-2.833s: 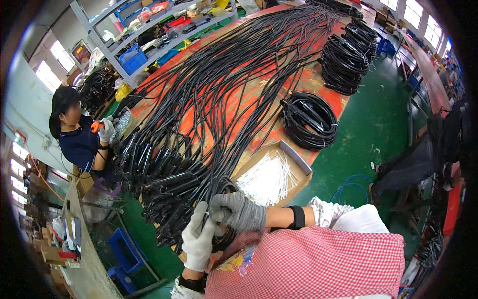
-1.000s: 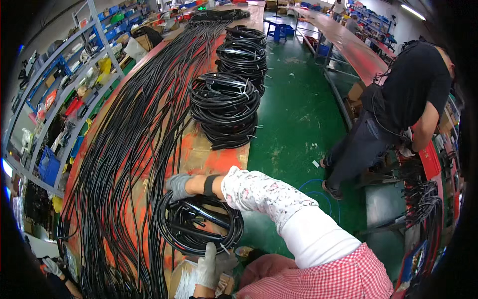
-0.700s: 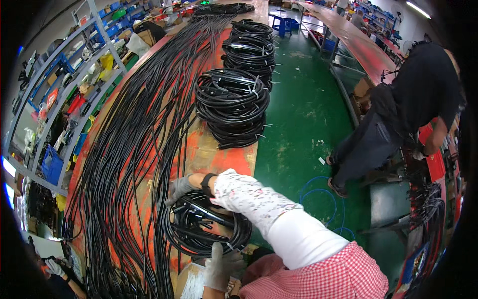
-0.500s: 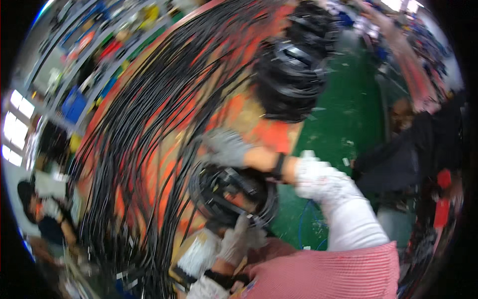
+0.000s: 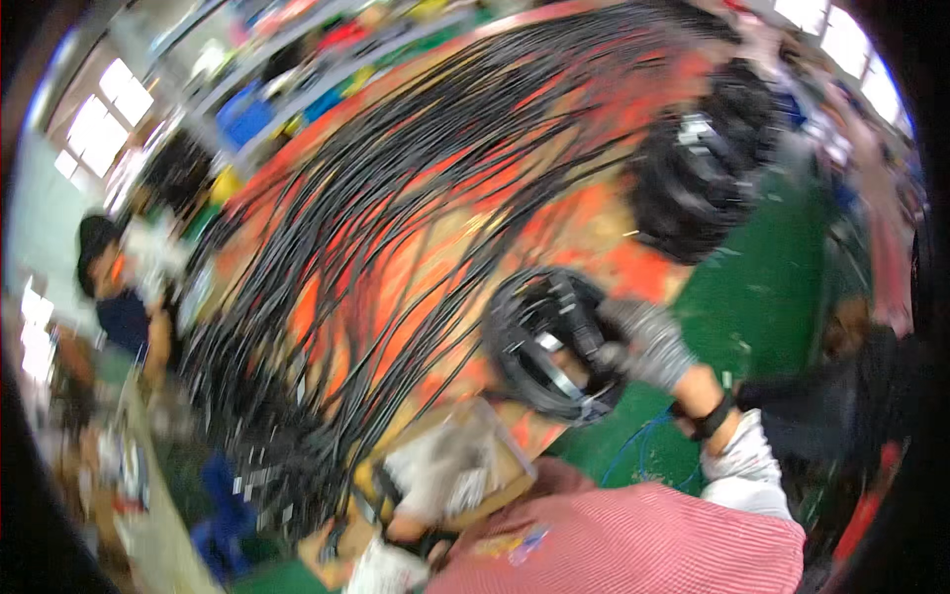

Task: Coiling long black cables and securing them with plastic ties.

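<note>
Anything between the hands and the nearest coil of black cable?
Nothing visible blocks the right hand, at the edge of the black cable coil. A wall of the cardboard carton stands between the left hand and the coil.

Over the camera link I saw a red-and-tan table (image 5: 648, 265), black cables (image 5: 396, 158) spread across its left and far parts. Stacked coils (image 5: 703, 183) stood far right, a single coil (image 5: 522, 346) rested nearer, and an open box (image 5: 511, 450) sat nearest.
</note>
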A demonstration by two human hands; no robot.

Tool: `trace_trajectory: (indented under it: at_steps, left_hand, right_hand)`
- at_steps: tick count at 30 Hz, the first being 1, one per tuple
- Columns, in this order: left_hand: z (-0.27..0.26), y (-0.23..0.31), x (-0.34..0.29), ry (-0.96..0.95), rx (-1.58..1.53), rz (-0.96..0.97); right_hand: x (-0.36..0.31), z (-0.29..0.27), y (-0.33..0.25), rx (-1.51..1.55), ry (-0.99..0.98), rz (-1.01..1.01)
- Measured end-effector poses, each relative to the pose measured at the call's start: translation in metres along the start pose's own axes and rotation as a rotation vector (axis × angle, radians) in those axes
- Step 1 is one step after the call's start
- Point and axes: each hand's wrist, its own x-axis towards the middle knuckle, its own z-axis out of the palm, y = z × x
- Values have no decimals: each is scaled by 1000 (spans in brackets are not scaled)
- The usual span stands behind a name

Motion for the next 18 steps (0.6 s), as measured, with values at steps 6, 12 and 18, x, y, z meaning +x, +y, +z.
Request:
trace_trajectory:
  at_steps: [6,12,18]
  left_hand:
    - [-64,-82,-96,571,622,-291]
    - [-42,-134,-156,175,766,-204]
    - [-54,-161,-199,210,802,-102]
  right_hand:
    - [-81,0,-62,66,83,235]
    - [-126,29,-137,77,173,224]
    - [-144,88,-253,147,136,136]
